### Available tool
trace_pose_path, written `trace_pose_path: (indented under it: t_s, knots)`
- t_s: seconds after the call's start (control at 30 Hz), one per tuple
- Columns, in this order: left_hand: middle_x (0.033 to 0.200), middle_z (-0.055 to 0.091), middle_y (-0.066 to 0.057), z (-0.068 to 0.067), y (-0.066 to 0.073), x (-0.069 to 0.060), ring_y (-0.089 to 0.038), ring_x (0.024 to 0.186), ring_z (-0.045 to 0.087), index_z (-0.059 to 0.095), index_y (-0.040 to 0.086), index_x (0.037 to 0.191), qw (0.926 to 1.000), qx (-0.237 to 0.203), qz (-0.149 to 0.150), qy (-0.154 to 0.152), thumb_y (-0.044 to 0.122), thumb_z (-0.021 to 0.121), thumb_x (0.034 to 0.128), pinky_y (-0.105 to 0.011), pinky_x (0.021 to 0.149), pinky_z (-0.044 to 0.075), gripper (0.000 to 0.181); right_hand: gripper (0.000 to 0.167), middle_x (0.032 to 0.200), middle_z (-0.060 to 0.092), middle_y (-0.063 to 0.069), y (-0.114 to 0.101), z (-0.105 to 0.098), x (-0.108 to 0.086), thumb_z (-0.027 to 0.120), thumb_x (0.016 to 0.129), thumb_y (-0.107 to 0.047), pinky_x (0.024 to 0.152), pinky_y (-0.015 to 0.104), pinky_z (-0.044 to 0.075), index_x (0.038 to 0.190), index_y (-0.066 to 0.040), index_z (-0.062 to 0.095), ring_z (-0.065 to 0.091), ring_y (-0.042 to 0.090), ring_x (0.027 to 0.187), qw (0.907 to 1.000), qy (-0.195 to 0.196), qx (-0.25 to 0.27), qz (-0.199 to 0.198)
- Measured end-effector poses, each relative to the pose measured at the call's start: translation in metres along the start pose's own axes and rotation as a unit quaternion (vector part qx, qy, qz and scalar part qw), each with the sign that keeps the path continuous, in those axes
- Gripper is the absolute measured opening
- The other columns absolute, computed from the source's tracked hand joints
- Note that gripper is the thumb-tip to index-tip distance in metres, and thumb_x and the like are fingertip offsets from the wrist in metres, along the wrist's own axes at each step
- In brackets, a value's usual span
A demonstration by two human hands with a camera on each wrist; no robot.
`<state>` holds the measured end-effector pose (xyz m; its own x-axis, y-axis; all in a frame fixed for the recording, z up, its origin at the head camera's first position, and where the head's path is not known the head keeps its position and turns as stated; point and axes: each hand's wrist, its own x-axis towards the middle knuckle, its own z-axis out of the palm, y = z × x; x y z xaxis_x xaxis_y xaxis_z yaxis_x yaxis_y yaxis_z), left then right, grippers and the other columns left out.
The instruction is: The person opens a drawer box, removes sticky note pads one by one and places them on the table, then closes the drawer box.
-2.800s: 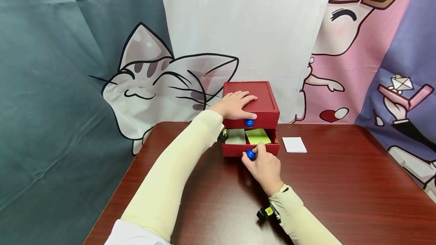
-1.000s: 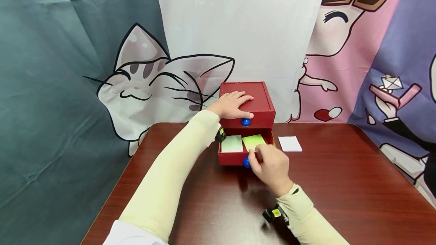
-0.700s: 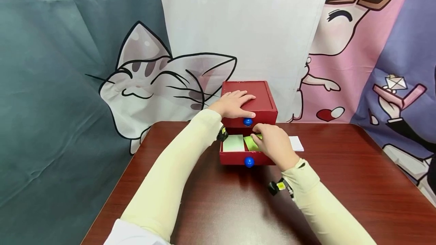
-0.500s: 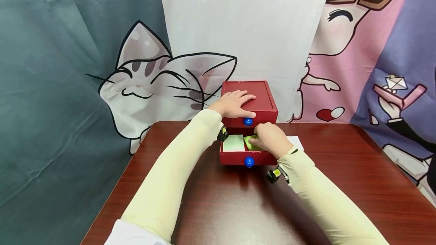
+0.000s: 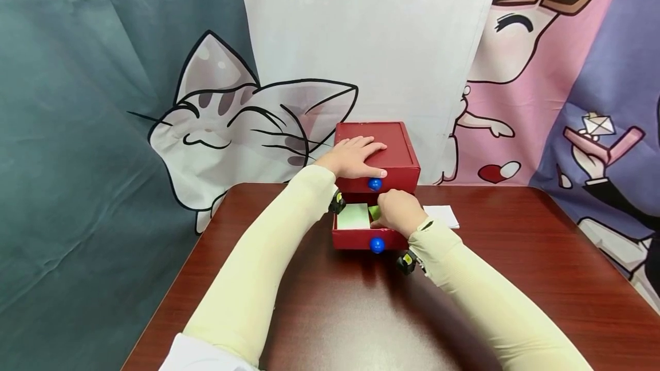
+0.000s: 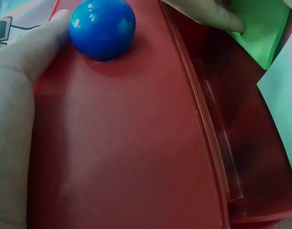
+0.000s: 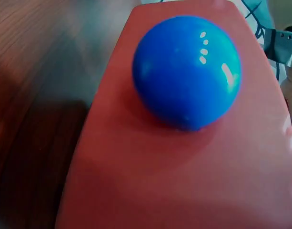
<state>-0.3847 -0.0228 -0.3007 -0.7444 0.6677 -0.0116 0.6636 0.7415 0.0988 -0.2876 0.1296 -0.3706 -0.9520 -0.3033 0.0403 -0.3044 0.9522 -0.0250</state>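
Observation:
A red two-drawer cabinet (image 5: pixel 397 147) stands at the table's far side with its lower drawer (image 5: pixel 350 239) pulled out. My left hand (image 5: pixel 356 159) lies spread on the cabinet top, the thumb beside the upper blue knob (image 5: pixel 374 184). Inside the drawer, my right hand (image 5: pixel 399 210) curls round the green sticky note pad (image 5: pixel 374 211), mostly covering it; in the left wrist view a fingertip (image 6: pixel 234 24) touches the green pad (image 6: pixel 262 33). A pale green pad (image 5: pixel 353 216) lies beside it. The lower blue knob (image 7: pixel 186 74) fills much of the right wrist view.
A white paper stack (image 5: pixel 442 216) lies on the brown table (image 5: pixel 319 302), right of the cabinet. Behind the table hangs a curtain (image 5: pixel 392 39) printed with cartoon figures.
The lower drawer came further out, then my right hand left its knob and reached into the drawer. Over the last half second it shifted left over the green pad. My left hand stayed put.

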Motion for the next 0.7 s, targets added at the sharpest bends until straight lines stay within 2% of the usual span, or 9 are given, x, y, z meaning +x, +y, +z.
trace_pose_path:
  t_s: [0.13, 0.23, 0.53, 0.7]
  knots:
    - [0.168, 0.019, -0.004, 0.0001, -0.0002, 0.0007, -0.027, 0.154, 0.014, 0.027, 0.033, 0.16, 1.0, 0.002, 0.0, 0.0, 0.072, 0.047, 0.0916, -0.05, 0.124, 0.008, 0.082, 0.032, 0.073, 0.067, 0.007, -0.0027, -0.0005, 0.0035, 0.082, 0.083, -0.035, 0.068, 0.046, 0.06, 0.069, -0.012, 0.065, 0.066, 0.027, 0.071, 0.9995, -0.031, -0.003, 0.001]
    - [0.168, 0.02, -0.005, 0.0003, 0.0008, 0.0001, -0.028, 0.154, 0.015, 0.028, 0.032, 0.16, 1.0, 0.001, 0.002, 0.001, 0.072, 0.048, 0.0917, -0.05, 0.124, 0.008, 0.081, 0.025, 0.076, 0.069, 0.009, -0.0031, 0.0005, 0.0047, 0.077, 0.085, -0.029, 0.069, 0.047, 0.06, 0.071, -0.011, 0.067, 0.067, 0.028, 0.073, 0.9992, -0.039, -0.002, 0.006]
    - [0.168, 0.02, -0.005, -0.002, 0.0018, -0.0024, -0.027, 0.154, 0.016, 0.029, 0.032, 0.16, 1.0, -0.003, -0.001, 0.003, 0.071, 0.049, 0.0915, -0.05, 0.124, 0.009, 0.081, 0.007, 0.076, 0.069, 0.013, 0.0002, 0.0003, 0.0011, 0.068, 0.085, -0.007, 0.065, 0.048, 0.06, 0.077, -0.006, 0.067, 0.069, 0.032, 0.072, 0.9998, -0.005, 0.002, -0.017]
    - [0.168, 0.02, -0.004, -0.0013, 0.0013, -0.001, -0.027, 0.154, 0.015, 0.028, 0.033, 0.16, 1.0, 0.0, -0.003, 0.001, 0.071, 0.049, 0.0922, -0.049, 0.124, 0.008, 0.08, 0.008, 0.081, 0.07, 0.013, 0.0061, -0.0027, -0.0028, 0.065, 0.088, -0.008, 0.072, 0.048, 0.06, 0.081, -0.006, 0.069, 0.069, 0.031, 0.075, 0.9997, -0.006, 0.009, -0.022]
